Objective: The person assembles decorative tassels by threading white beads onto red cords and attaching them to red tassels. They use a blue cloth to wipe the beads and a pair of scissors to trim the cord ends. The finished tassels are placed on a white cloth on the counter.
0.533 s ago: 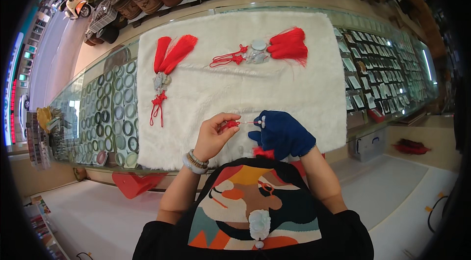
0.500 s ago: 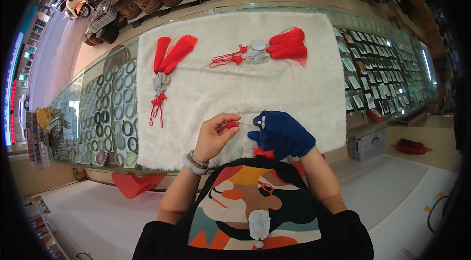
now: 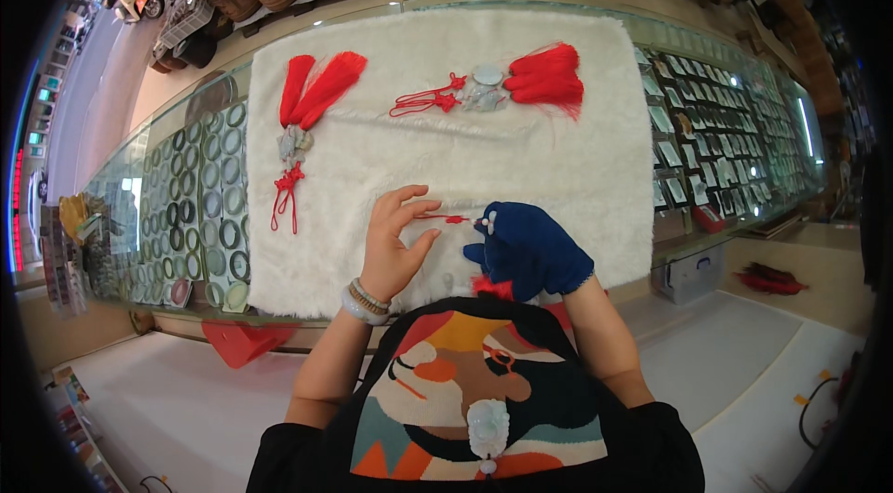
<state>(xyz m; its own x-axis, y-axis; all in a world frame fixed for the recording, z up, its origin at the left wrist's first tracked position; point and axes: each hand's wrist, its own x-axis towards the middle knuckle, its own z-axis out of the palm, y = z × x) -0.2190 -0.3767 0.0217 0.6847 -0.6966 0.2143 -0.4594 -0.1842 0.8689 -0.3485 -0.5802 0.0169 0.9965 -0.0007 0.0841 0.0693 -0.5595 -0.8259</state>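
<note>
Two pieces already lie out, the left pendant [image 3: 293, 144] and the far pendant [image 3: 486, 91], both on the white cloth [image 3: 446, 163]; the third pendant [image 3: 456, 219] isn't down yet. It's in the gloved right hand [image 3: 535, 251], closed round it, tassel [image 3: 491, 286] poking out below. The bare left hand [image 3: 395, 246] is spread wide beside the cord; contact, can't tell. Bangles [image 3: 186, 186] left, trays [image 3: 712, 139] right, nothing blocking the hands.
</note>
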